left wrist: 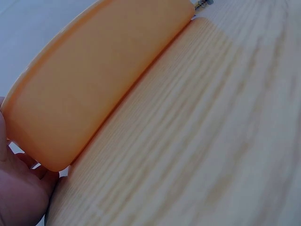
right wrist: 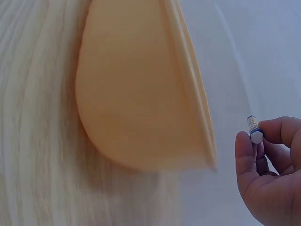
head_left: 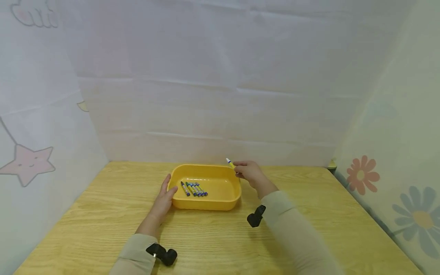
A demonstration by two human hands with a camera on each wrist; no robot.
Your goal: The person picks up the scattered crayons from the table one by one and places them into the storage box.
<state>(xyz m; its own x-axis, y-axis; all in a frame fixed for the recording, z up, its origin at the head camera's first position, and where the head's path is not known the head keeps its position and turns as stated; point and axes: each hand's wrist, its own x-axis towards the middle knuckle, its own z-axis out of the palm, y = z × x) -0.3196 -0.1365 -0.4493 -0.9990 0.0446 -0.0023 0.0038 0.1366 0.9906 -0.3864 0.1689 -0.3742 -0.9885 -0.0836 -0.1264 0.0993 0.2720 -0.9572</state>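
My left hand [head_left: 163,200] holds the left end of a yellow plastic tray [head_left: 206,205], its thumb over the rim and the other fingers along the outside wall. Several crayons [head_left: 187,189] lie side by side in the tray's left half, their wrappers yellow and purple. Above the right rear corner of the tray, my right hand [head_left: 252,175] pinches a white-tipped crayon [head_left: 230,163] between thumb and fingers. In the right wrist view, the white end of that crayon [right wrist: 254,129] faces the camera, apart from the tray's rim [right wrist: 190,89].
The tray stands on a wood-grain table [head_left: 213,240], near its back edge. A pale sheet wall [head_left: 220,114] rises right behind, and printed side walls with a star [head_left: 27,164] and flowers [head_left: 362,175] flank the table.
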